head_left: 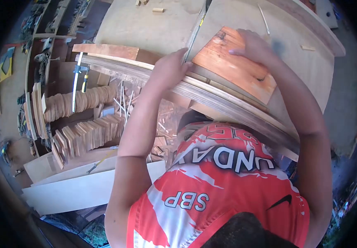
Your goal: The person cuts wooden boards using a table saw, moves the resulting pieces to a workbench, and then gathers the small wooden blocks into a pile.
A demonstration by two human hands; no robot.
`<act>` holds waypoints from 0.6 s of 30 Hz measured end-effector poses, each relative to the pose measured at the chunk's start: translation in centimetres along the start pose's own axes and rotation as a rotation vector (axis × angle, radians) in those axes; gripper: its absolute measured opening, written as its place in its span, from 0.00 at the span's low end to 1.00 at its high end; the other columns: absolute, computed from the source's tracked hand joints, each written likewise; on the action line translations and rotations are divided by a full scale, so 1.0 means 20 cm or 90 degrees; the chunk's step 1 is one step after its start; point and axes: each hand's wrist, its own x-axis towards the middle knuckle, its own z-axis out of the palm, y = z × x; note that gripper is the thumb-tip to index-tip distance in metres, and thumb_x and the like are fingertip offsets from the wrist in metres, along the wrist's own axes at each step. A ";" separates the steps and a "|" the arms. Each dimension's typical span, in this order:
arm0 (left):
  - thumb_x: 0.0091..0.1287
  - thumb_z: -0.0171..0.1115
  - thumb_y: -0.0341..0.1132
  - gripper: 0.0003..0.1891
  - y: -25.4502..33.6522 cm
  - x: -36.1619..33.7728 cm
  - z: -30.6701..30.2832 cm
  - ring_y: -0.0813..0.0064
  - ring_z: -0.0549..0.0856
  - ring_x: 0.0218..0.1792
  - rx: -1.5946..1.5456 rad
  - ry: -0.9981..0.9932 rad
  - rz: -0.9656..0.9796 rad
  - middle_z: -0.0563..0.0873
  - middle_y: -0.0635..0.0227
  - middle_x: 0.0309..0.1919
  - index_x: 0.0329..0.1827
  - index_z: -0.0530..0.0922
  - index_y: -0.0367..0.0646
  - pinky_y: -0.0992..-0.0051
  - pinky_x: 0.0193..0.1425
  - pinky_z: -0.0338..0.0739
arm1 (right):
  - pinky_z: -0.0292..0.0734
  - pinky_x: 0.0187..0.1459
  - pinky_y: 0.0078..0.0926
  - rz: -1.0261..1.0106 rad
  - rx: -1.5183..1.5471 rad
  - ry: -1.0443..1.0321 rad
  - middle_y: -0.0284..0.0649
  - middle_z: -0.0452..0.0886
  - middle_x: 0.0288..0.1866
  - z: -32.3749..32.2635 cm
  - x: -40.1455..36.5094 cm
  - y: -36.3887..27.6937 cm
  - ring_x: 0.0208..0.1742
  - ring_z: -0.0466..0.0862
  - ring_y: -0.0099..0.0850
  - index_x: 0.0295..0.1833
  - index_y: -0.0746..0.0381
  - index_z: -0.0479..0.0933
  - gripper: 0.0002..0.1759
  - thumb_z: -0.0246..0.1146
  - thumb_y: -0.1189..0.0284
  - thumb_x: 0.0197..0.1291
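A reddish-brown wooden board (224, 56) with slanted sides lies on the pale worktable (145, 27). My right hand (255, 47) grips its far right side, the thumb on the board's face and the fingers over the edge. At the table's near edge, my left hand (171, 69) is closed around the near end of a long, thin metal strip (195, 34); its fingertips are partly hidden. The strip runs away from me, just left of the board. A thin pencil-like stick (264, 18) rests beyond my right hand.
A bar clamp (77, 78) hangs at the table's left end, beside a curved wooden piece (108, 50). Small wood blocks (158, 10) lie on the tabletop. Below left are rows of cut wood pieces (85, 134), scattered offcuts (166, 124) and a white panel (75, 188).
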 end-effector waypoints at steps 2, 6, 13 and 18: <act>0.69 0.60 0.40 0.25 0.07 0.08 0.02 0.46 0.84 0.55 0.075 -0.162 -0.036 0.85 0.44 0.52 0.68 0.73 0.41 0.56 0.61 0.77 | 0.70 0.69 0.41 -0.012 -0.036 0.032 0.54 0.76 0.66 0.02 0.02 0.01 0.68 0.75 0.49 0.71 0.63 0.70 0.48 0.73 0.44 0.51; 0.68 0.55 0.36 0.27 0.05 0.14 0.05 0.45 0.83 0.55 0.084 -0.296 -0.012 0.85 0.42 0.51 0.71 0.71 0.43 0.54 0.61 0.76 | 0.71 0.67 0.42 0.044 -0.030 -0.005 0.53 0.78 0.63 -0.04 -0.01 0.11 0.65 0.77 0.49 0.68 0.63 0.73 0.45 0.73 0.44 0.52; 0.68 0.52 0.37 0.25 0.02 0.13 0.05 0.45 0.84 0.54 0.037 -0.290 0.018 0.85 0.44 0.51 0.70 0.73 0.47 0.55 0.62 0.76 | 0.73 0.62 0.44 0.121 -0.060 -0.027 0.53 0.79 0.56 -0.08 -0.15 0.09 0.60 0.78 0.50 0.62 0.62 0.77 0.36 0.66 0.44 0.61; 0.70 0.52 0.39 0.24 -0.01 0.14 0.02 0.46 0.83 0.56 0.029 -0.322 0.024 0.85 0.45 0.53 0.68 0.75 0.46 0.56 0.63 0.75 | 0.73 0.62 0.44 0.098 -0.087 0.024 0.52 0.79 0.54 0.01 -0.23 0.13 0.58 0.78 0.50 0.64 0.62 0.76 0.35 0.65 0.45 0.63</act>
